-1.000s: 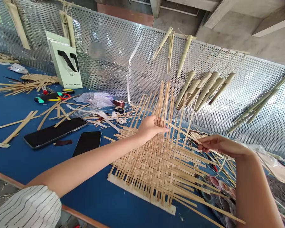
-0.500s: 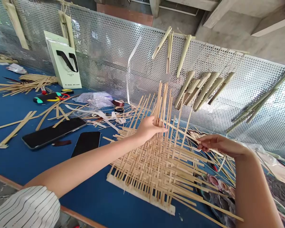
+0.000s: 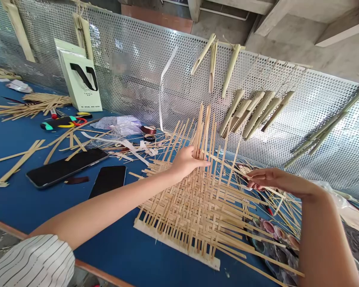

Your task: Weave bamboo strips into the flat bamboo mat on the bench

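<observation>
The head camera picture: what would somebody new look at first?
Probably the pale woven mat in the middle, on the blue table. The left hand grips upright strips at the mat's far side. Behind, cut bamboo pieces hang against a shiny metal screen full of holes.

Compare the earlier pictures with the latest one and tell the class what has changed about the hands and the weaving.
On the right hand, the fingers have straightened a little from their earlier curl; whether they have let go of the thin strip is unclear. The left hand still grips the upright strips, and the woven mat lies as before.
</observation>
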Demonstrator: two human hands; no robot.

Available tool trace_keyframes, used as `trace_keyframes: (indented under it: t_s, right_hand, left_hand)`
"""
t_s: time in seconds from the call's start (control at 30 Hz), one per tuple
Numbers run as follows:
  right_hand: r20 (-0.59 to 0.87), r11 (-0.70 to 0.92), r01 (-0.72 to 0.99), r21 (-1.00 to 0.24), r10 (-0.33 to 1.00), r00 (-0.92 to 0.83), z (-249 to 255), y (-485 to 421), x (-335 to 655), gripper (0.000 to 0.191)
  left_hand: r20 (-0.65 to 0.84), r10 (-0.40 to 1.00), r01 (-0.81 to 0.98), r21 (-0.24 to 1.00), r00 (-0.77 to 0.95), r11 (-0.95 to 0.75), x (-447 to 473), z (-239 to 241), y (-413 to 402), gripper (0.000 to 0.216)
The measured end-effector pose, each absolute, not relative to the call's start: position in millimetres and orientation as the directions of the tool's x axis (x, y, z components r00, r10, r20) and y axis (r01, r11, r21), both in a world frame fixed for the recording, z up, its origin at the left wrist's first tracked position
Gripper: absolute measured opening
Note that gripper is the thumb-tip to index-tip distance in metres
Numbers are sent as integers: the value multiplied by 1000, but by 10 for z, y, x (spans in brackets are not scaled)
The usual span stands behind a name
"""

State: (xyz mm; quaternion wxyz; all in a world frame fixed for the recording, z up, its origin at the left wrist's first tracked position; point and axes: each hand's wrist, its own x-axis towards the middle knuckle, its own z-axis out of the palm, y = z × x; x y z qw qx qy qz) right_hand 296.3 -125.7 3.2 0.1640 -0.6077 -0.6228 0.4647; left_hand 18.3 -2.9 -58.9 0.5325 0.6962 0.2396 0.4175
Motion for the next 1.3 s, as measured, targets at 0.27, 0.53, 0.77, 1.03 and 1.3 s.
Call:
trace_keyframes:
  t_s: [0.27, 0.53, 0.77, 1.03, 1.3]
  right_hand:
    - [-358, -118, 711, -693, 913, -197, 210, -1303, 2768, 26]
    - [-316, -115, 732, -672, 938, -143, 249, -1330, 2694, 31]
    - [-319, -119, 725, -678, 937, -144, 211, -1274, 2704, 30]
    - [-339, -123, 682, -721, 921, -193, 163, -1272, 2770, 31]
    - [-376, -155, 659, -736, 903, -207, 213, -1299, 2731, 35]
  left_hand:
    - [341, 782, -86, 933, 521, -349, 189, -590, -26, 38]
    - [342, 796, -58, 930, 499, -363, 173, -558, -51, 37]
    - [362, 770, -94, 924, 525, -371, 168, -558, -54, 34]
    - [338, 781, -54, 929, 525, -365, 175, -567, -46, 36]
    - [362, 769, -66, 920, 527, -387, 182, -587, -29, 36]
